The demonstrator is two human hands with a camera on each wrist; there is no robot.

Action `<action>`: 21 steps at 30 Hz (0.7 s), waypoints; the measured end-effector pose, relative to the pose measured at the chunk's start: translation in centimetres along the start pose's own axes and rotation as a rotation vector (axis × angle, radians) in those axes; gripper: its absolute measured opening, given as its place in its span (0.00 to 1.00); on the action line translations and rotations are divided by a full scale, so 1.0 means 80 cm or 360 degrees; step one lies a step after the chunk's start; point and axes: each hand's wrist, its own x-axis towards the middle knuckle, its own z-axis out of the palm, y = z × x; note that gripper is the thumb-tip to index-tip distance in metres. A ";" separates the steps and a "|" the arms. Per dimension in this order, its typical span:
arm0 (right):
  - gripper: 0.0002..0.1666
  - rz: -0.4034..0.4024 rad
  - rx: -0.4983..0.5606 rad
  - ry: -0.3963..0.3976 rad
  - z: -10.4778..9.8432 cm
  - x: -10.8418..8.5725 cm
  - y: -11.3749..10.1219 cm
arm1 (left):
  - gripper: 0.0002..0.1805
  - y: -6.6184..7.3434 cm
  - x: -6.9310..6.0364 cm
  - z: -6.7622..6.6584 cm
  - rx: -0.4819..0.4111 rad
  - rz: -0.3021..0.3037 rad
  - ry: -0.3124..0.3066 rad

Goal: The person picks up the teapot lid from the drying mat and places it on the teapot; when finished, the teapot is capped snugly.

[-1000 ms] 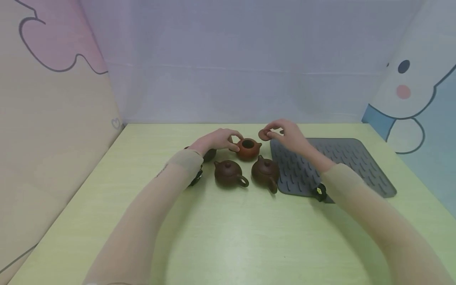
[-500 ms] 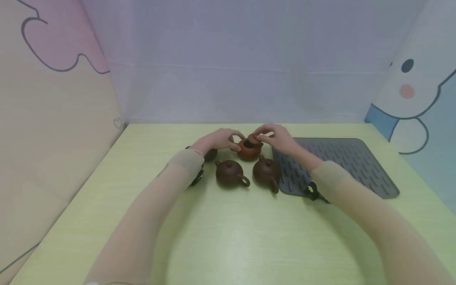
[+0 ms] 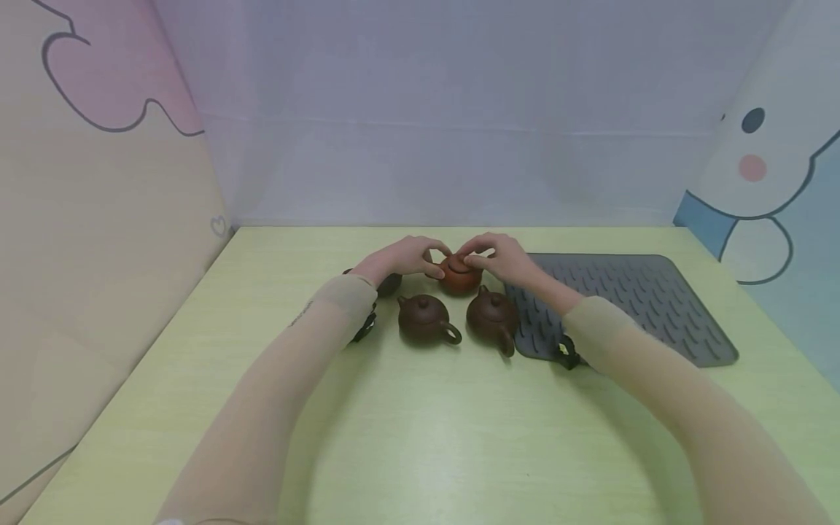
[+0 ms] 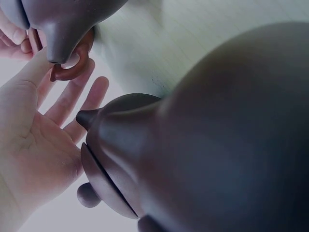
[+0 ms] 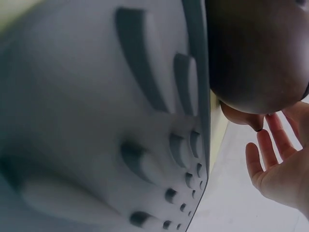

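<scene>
A reddish-brown clay teapot (image 3: 461,283) stands at the far middle of the table between my two hands. My left hand (image 3: 408,257) holds its handle side with thumb and fingers; in the left wrist view the red handle (image 4: 78,70) shows at the thumb. My right hand (image 3: 504,261) pinches the top of the small lid (image 3: 457,267), which sits over the teapot's opening. In the right wrist view the red spout (image 5: 255,121) is close to the right fingers. The lid's knob is mostly hidden by fingertips.
Two dark brown lidded teapots, a left one (image 3: 422,319) and a right one (image 3: 492,317), stand in front of the red pot. Another dark pot (image 3: 390,284) is partly hidden by my left wrist. A grey ridged mat (image 3: 630,299) lies to the right.
My right hand has brought the lid left and down from beside the mat onto the red teapot, covering its opening. The left hand has stayed at the pot.
</scene>
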 end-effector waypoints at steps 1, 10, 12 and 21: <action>0.13 0.0003 -0.0007 0.0001 0.001 0.000 0.000 | 0.27 0.000 0.000 0.000 -0.0002 -0.0002 0.0000; 0.13 0.0025 -0.0053 0.0007 0.001 0.000 0.004 | 0.27 0.001 0.001 0.001 -0.0012 -0.0007 0.0001; 0.14 0.0037 -0.0054 0.0002 0.000 0.000 0.004 | 0.27 0.002 0.002 0.002 -0.0005 -0.0001 0.0007; 0.14 0.0039 -0.0060 0.0020 0.002 -0.002 0.008 | 0.26 0.001 0.004 0.006 0.0010 0.0022 0.0018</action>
